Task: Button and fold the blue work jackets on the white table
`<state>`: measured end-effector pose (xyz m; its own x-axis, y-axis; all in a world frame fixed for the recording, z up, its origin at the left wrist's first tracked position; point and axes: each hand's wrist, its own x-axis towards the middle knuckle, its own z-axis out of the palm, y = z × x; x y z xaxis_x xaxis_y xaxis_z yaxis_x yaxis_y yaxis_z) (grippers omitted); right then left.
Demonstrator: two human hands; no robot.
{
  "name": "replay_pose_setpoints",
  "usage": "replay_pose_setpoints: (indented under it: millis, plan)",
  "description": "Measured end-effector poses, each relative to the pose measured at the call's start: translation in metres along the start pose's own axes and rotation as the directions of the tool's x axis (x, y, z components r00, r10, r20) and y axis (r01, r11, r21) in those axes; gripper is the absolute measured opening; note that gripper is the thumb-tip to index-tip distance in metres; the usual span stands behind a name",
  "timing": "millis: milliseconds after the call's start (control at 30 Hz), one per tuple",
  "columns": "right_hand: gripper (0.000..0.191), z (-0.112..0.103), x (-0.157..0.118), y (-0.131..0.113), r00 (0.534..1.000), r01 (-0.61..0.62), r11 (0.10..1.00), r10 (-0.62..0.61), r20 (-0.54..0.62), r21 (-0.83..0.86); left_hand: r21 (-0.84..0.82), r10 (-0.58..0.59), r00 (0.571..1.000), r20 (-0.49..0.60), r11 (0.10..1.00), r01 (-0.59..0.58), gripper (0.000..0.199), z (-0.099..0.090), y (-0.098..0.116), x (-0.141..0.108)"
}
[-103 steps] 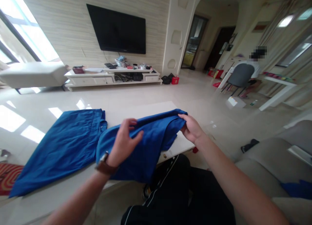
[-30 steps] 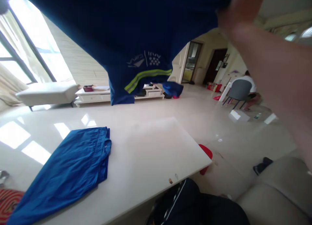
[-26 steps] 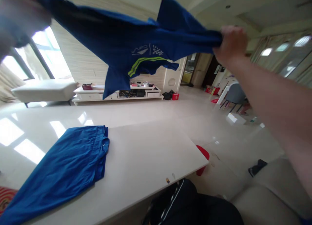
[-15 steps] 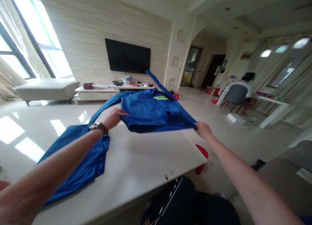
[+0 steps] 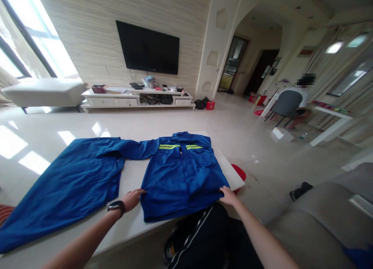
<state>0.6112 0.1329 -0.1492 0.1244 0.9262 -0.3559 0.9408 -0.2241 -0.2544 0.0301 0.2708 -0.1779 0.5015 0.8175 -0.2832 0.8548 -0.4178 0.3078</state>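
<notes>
A blue jacket [image 5: 180,175] with yellow-green stripes lies front up on the white table [image 5: 131,179], its collar at the far side and its hem near me. My left hand [image 5: 133,199], with a dark watch on the wrist, pinches the jacket's left edge near the hem. The right edge near the hem is gripped by my right hand [image 5: 228,195]. One sleeve stretches left over a pair of blue trousers [image 5: 70,179] spread on the table's left part. The other sleeve cannot be clearly made out.
A red stool [image 5: 239,173] shows at the table's right edge. Beyond are a low white cabinet [image 5: 110,102] and a television [image 5: 150,47]. A seated person [image 5: 304,92] is at the back right. A grey sofa [image 5: 329,214] stands at the right.
The jacket has come down from the air onto the table and toward me, now lying flatter. Both my hands have lowered with its edges still held. The view has shifted slightly.
</notes>
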Motion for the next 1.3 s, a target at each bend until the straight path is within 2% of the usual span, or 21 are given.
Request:
replay_pose_setpoints:
  millis: [100,267,333,400,467,500,533,600,667,767,833,933,1000,1167,1233,1300]
  plan:
    - [0.055,0.01,0.008,-0.004,1.0,-0.008,1.0,0.008,0.008,0.003,0.043,0.045,0.999,0.009,0.998,-0.045,0.069,0.006,-0.007,-0.001]
    - [0.061,0.023,0.013,-0.023,0.999,0.031,0.999,-0.031,0.026,0.018,0.084,-0.013,0.998,-0.063,0.996,0.018,0.061,0.033,-0.029,-0.023]
    - [0.061,0.023,0.012,-0.032,0.995,0.083,0.996,-0.085,0.05,0.034,0.074,-0.028,0.996,-0.08,0.997,0.034,0.051,0.03,-0.04,-0.028]
    - [0.059,0.02,0.01,-0.04,0.986,0.147,0.988,-0.151,0.071,0.05,0.042,-0.076,0.995,-0.057,0.996,0.078,0.039,0.016,-0.049,-0.023]
    - [0.057,0.013,0.007,-0.048,0.975,0.197,0.98,-0.2,0.093,0.04,-0.021,-0.137,0.989,-0.059,0.991,0.136,0.032,-0.004,-0.054,-0.007]
    - [0.055,0.009,0.005,-0.052,0.973,0.201,0.979,-0.202,0.108,0.016,-0.062,-0.166,0.981,-0.099,0.985,0.161,0.033,-0.013,-0.055,0.005]
    - [0.05,0.004,0.004,-0.055,0.974,0.192,0.981,-0.188,0.123,-0.016,-0.107,-0.194,0.966,-0.169,0.978,0.178,0.036,-0.021,-0.055,0.019]
    - [0.038,-0.004,0.004,-0.06,0.983,0.13,0.988,-0.116,0.144,-0.088,-0.193,-0.253,0.909,-0.332,0.961,0.197,0.045,-0.028,-0.053,0.049]
    - [0.034,-0.013,0.008,-0.065,0.991,0.051,0.989,-0.033,0.132,-0.14,-0.231,-0.31,0.859,-0.408,0.945,0.232,0.053,-0.025,-0.052,0.076]
    - [0.028,-0.026,0.029,-0.078,0.999,-0.01,0.986,0.018,0.045,-0.168,-0.165,-0.33,0.861,-0.388,0.943,0.288,0.056,-0.004,-0.053,0.098]
    - [0.022,-0.037,0.056,-0.095,0.999,0.029,0.986,-0.035,-0.033,-0.165,-0.113,-0.306,0.861,-0.406,0.952,0.286,0.055,0.011,-0.057,0.102]
    - [0.013,-0.053,0.117,-0.134,0.982,0.152,0.976,-0.168,-0.091,-0.153,-0.096,-0.286,0.845,-0.451,0.957,0.273,0.055,0.023,-0.063,0.099]
    - [0.015,-0.06,0.168,-0.167,0.97,0.212,0.968,-0.225,-0.091,-0.137,-0.095,-0.289,0.842,-0.455,0.956,0.277,0.054,0.023,-0.064,0.096]
    - [0.036,-0.062,0.296,-0.25,0.954,0.273,0.953,-0.286,-0.091,-0.131,-0.111,-0.322,0.847,-0.424,0.946,0.304,0.053,0.018,-0.063,0.095]
    - [0.039,-0.06,0.335,-0.273,0.953,0.275,0.949,-0.29,-0.084,-0.155,-0.115,-0.332,0.851,-0.408,0.943,0.313,0.053,0.017,-0.062,0.095]
    - [0.04,-0.059,0.362,-0.287,0.959,0.266,0.948,-0.279,-0.054,-0.174,-0.115,-0.34,0.855,-0.392,0.94,0.321,0.054,0.016,-0.062,0.094]
